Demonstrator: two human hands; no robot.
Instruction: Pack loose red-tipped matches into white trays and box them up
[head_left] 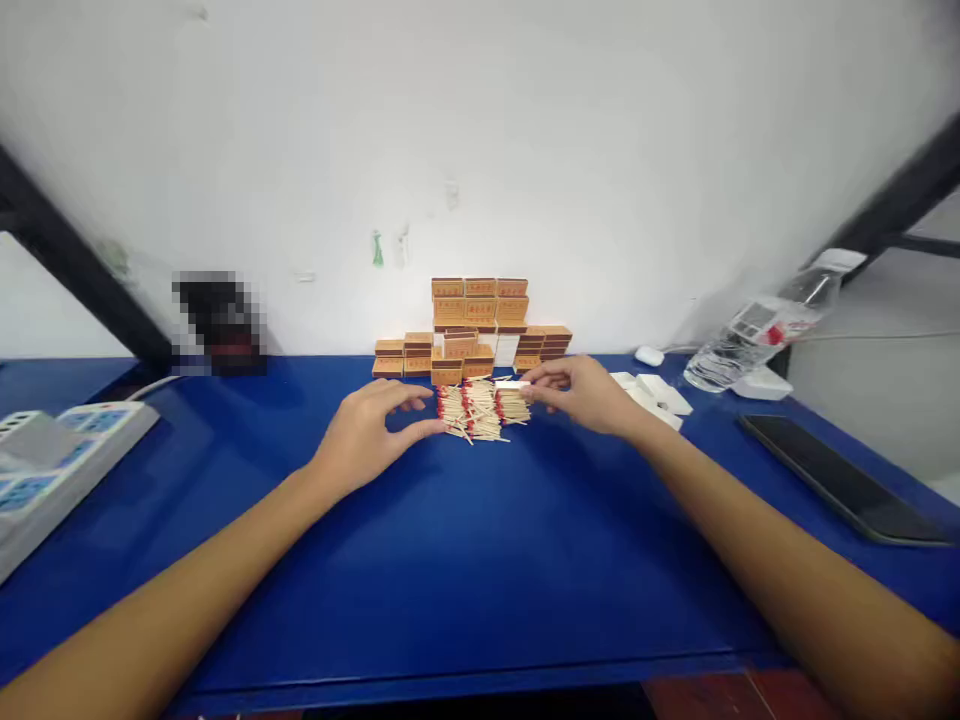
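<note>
A pile of loose matches (480,412) with red heads lies on the blue table. My left hand (367,428) is at the pile's left edge, thumb and fingers apart, with nothing visible between them. On the other side, my right hand (574,393) pinches the end of a small white piece (512,384), which looks like a matchbox's inner tray. It sits over the matches on the right of the pile. Just behind stand stacked orange matchboxes (480,309), tallest in the middle and lower at both sides, close to the wall.
White paper pieces (660,393) and a white earphone case (649,355) lie right of my right hand. Further right are a tilted water bottle (765,325) and a dark phone (840,478). A white power strip (67,470) is at the left on the blue table (465,580).
</note>
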